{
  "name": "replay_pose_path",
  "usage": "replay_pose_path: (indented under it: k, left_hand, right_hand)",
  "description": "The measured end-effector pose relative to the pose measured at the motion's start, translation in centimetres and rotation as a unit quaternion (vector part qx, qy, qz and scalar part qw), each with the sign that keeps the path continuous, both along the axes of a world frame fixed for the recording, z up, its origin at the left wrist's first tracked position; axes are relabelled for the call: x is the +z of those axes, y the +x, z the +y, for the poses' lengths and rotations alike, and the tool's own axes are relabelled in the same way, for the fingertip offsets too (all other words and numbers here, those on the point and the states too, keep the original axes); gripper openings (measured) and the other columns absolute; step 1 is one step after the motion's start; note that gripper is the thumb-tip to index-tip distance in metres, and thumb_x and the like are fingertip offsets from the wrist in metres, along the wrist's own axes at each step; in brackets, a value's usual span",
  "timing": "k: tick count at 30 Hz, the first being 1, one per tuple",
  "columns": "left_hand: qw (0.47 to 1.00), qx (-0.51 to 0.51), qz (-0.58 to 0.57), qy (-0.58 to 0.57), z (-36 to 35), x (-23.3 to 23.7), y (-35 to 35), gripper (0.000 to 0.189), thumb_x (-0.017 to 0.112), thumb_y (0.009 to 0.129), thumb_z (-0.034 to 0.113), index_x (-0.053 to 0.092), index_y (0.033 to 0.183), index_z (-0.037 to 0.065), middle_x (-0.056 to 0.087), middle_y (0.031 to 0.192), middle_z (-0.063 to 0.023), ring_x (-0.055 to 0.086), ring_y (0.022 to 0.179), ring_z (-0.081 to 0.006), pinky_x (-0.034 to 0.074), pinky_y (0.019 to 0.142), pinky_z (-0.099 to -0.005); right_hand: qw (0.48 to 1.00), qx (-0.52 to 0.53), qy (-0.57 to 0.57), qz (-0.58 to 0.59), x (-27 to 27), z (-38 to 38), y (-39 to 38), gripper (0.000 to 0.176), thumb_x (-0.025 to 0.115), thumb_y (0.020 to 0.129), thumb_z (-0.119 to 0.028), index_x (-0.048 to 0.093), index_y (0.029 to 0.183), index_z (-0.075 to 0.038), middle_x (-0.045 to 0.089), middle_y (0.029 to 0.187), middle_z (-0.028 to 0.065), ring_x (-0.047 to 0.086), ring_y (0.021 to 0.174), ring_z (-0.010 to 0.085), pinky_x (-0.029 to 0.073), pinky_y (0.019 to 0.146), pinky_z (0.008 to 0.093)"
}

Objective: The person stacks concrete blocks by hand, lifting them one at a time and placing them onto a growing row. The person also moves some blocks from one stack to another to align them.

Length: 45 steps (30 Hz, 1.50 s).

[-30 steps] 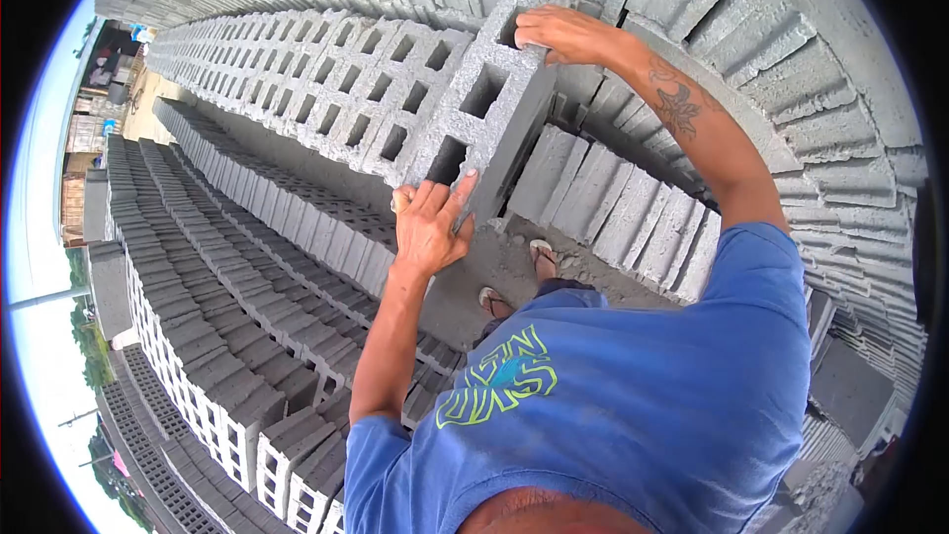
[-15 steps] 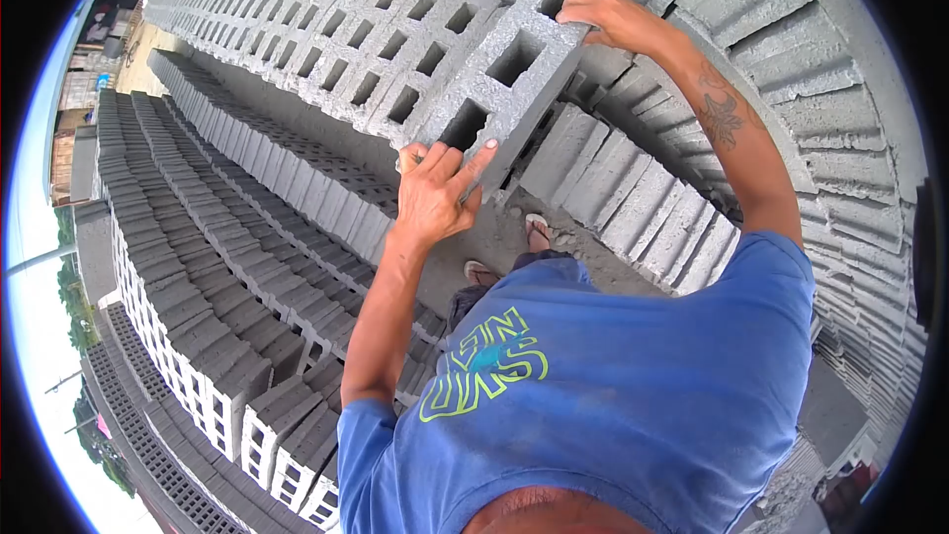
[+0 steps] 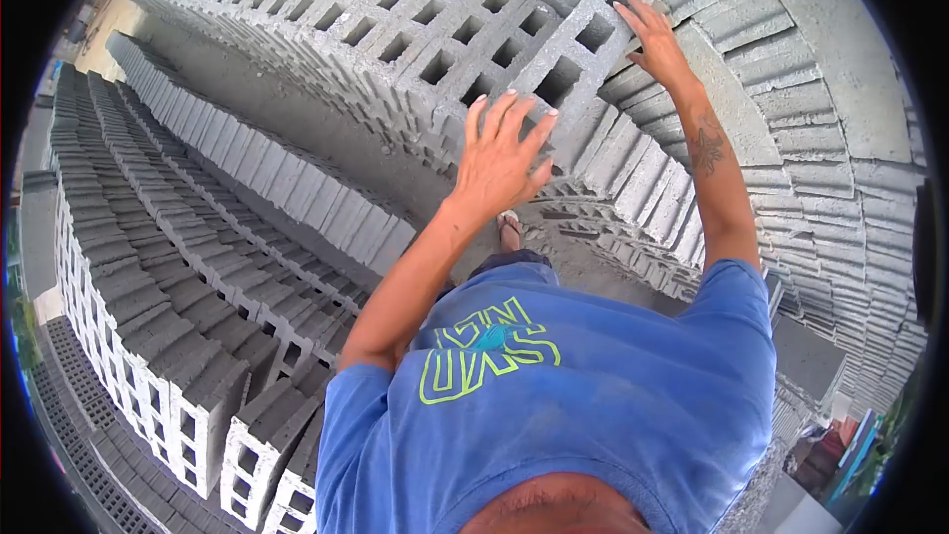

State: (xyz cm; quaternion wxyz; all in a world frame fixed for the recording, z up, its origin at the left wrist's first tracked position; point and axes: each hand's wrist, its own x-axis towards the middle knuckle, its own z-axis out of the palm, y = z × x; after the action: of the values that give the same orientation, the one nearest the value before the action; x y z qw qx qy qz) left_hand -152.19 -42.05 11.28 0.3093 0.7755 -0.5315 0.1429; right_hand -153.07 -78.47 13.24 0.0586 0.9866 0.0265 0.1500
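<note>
A grey hollow concrete block (image 3: 577,53) stands on edge at the near end of a long stacked row of similar blocks (image 3: 415,104), its open cells facing up. My left hand (image 3: 499,158) is at the block's near end, fingers spread and not wrapped round it. At the far end, my right hand (image 3: 660,47) has its fingers apart, with the fingertips close to the block's top edge. Whether any fingertip still touches the block is hard to tell.
Lower concrete blocks (image 3: 643,173) lie in a row beside my feet. High stacks (image 3: 811,69) rise on the right. More long rows (image 3: 148,267) run along the left. My sandalled foot (image 3: 509,232) is on the dusty ground between stacks.
Both hands were gripping the block by its ends; now their fingers have spread from it. The block sits against the end of the row, and my view has shifted.
</note>
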Motion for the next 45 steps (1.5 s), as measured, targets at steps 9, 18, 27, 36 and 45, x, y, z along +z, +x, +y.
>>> replay_pose_path:
  k: [9, 18, 27, 36, 45]
  left_hand:
    - [0.797, 0.357, 0.441, 0.207, 25.6, -22.9, -2.8, 0.043, 0.069, 0.077, 0.029, 0.065, 0.116, 0.010, 0.060, 0.119, -0.0180, 0.051, 0.119, -0.0369, 0.041, 0.094, -0.0520]
    - [0.603, 0.470, 0.628, 0.145, 33.8, -34.2, -14.8, 0.039, 0.065, 0.078, 0.035, 0.069, 0.108, 0.011, 0.068, 0.104, -0.0214, 0.064, 0.101, -0.0385, 0.049, 0.089, -0.0419]
    - [0.372, 0.568, 0.700, -0.222, 31.9, -44.0, -13.6, 0.052, 0.070, 0.080, 0.027, 0.059, 0.120, -0.005, 0.068, 0.108, -0.0178, 0.065, 0.098, -0.0238, 0.048, 0.087, -0.0323]
    - [0.333, 0.529, 0.739, -0.251, 32.4, -50.8, -2.0, 0.076, 0.080, 0.069, 0.021, 0.046, 0.131, -0.007, 0.058, 0.123, -0.0214, 0.054, 0.115, -0.0304, 0.041, 0.099, -0.0350]
    - [0.568, 0.666, 0.477, -0.076, 27.3, -48.6, -4.3, 0.080, 0.076, 0.073, 0.020, 0.037, 0.139, -0.001, 0.038, 0.138, -0.0266, 0.039, 0.128, -0.0421, 0.031, 0.108, -0.0457]
  right_hand:
    - [0.900, -0.039, 0.412, -0.138, 0.9, 26.9, -8.5, 0.014, 0.070, 0.081, -0.001, 0.068, 0.095, -0.001, 0.070, 0.089, 0.0114, 0.067, 0.087, 0.0190, 0.050, 0.080, 0.0286]
    - [0.768, -0.020, 0.451, 0.455, -25.3, 40.5, -2.6, 0.061, 0.069, 0.080, -0.052, 0.066, 0.110, 0.001, 0.069, 0.102, 0.0210, 0.067, 0.094, 0.0320, 0.051, 0.084, 0.0369]
    - [0.721, -0.092, 0.355, 0.587, -50.1, 44.9, 4.7, 0.120, 0.075, 0.059, -0.071, 0.040, 0.134, 0.016, 0.047, 0.133, 0.0326, 0.048, 0.128, 0.0362, 0.039, 0.103, 0.0362]
    - [0.579, -0.127, 0.573, 0.566, -59.9, 45.4, 5.6, 0.108, 0.085, 0.062, -0.049, 0.040, 0.131, 0.019, 0.048, 0.132, 0.0319, 0.050, 0.122, 0.0375, 0.041, 0.102, 0.0368]
    - [0.567, -0.153, 0.608, 0.534, -60.6, 45.5, 2.9, 0.059, 0.083, 0.074, -0.026, 0.059, 0.117, 0.008, 0.065, 0.109, 0.0132, 0.060, 0.101, 0.0170, 0.047, 0.088, 0.0271]
